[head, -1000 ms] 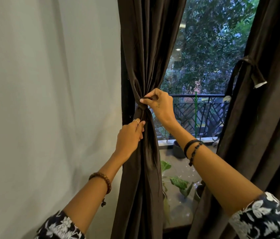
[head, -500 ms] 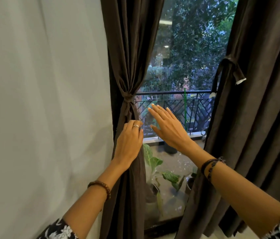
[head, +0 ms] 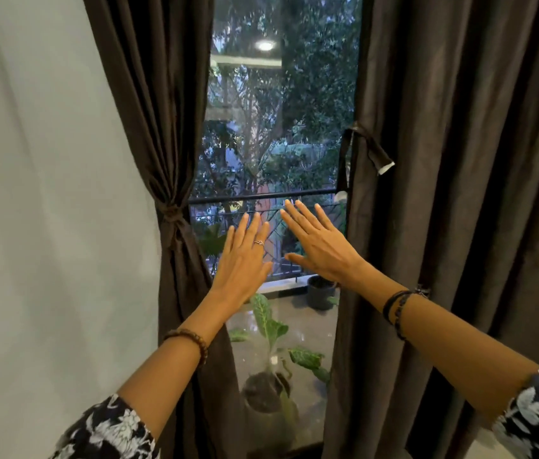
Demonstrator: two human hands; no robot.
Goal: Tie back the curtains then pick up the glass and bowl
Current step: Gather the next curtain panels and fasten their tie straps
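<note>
Both flat, empty: left hand [head: 245, 260] and right hand [head: 319, 246] raised between the curtains [head: 162, 127].

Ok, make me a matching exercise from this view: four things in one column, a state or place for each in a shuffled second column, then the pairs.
Things:
1. left curtain
2. right curtain
3. left hand
4. tie-back strap

States or places:
A. hangs loose at the curtain's edge
B. gathered and knotted at the middle
C. hangs ungathered
D. open, ring on one finger

Pairs: 1-B, 2-C, 3-D, 4-A
</note>
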